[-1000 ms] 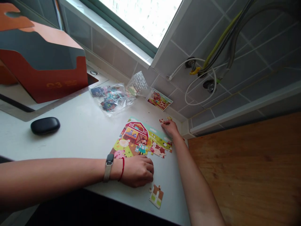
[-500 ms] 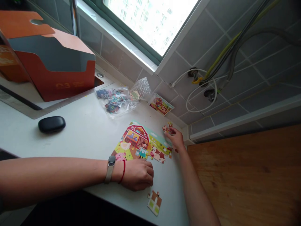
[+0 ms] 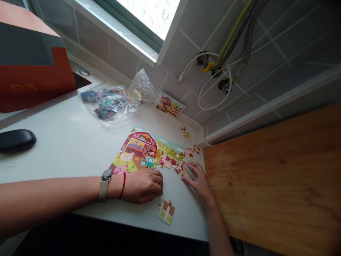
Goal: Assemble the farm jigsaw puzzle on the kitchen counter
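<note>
A partly assembled farm jigsaw puzzle (image 3: pixel 142 151) lies on the white worktop, showing a red barn, a farmer and a cow. My left hand (image 3: pixel 145 185) rests at its lower edge with fingers curled under; whatever they hold, if anything, is hidden. At the puzzle's right edge, beside the cow, is my right hand (image 3: pixel 198 179), thumb and fingers apart and fingertips at or very near the edge. Loose puzzle pieces (image 3: pixel 189 152) lie just beyond it, with more pieces (image 3: pixel 184 131) farther back. Below my left hand sits a brown, cream and green puzzle piece (image 3: pixel 166 212).
A picture card (image 3: pixel 169 105) leans on the tiled wall. Clear plastic bags (image 3: pixel 106 103) of pieces lie at the back left. An orange-red box (image 3: pixel 34 78) and a black rounded case (image 3: pixel 17 140) are at the left. A wooden panel (image 3: pixel 271 170) borders the worktop's right side.
My right hand has left the loose pieces near the wall and come down to the puzzle's right edge, fingers spread. My left hand stays curled by the puzzle. The view has shifted right.
</note>
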{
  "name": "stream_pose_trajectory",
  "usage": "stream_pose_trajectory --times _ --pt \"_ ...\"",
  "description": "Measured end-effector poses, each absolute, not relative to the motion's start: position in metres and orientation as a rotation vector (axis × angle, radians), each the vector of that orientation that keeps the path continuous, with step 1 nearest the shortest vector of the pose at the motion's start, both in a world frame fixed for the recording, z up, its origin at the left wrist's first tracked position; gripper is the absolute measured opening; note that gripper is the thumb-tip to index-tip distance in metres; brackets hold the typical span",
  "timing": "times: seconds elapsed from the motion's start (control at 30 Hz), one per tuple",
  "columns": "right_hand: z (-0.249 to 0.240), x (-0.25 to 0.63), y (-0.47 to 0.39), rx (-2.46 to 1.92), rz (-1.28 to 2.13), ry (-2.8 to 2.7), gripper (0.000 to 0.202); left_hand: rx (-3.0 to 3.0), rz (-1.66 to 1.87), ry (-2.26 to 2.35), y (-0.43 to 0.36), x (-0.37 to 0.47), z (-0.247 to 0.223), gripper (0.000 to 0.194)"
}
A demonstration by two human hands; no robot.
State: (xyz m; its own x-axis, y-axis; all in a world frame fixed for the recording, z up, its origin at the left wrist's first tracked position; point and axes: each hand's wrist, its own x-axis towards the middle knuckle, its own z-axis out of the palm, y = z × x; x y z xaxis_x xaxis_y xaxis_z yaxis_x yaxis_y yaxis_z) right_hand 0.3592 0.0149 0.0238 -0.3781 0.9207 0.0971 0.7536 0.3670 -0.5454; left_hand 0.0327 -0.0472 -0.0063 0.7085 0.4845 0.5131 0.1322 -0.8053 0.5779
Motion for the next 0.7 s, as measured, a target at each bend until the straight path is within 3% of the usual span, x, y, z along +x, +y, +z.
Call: stream_pose_trajectory --times 0.37,0.7 --pt "0.000 0.357 0.005 -1.447 0.582 -2.026 0.022 2.436 0.873 0.497 -0.050 0.032 -0.003 0.006" --pt "0.006 0.351 0.002 -1.393 0.503 -2.064 0.014 2.447 0.827 0.498 -0.049 0.032 0.001 0.012"
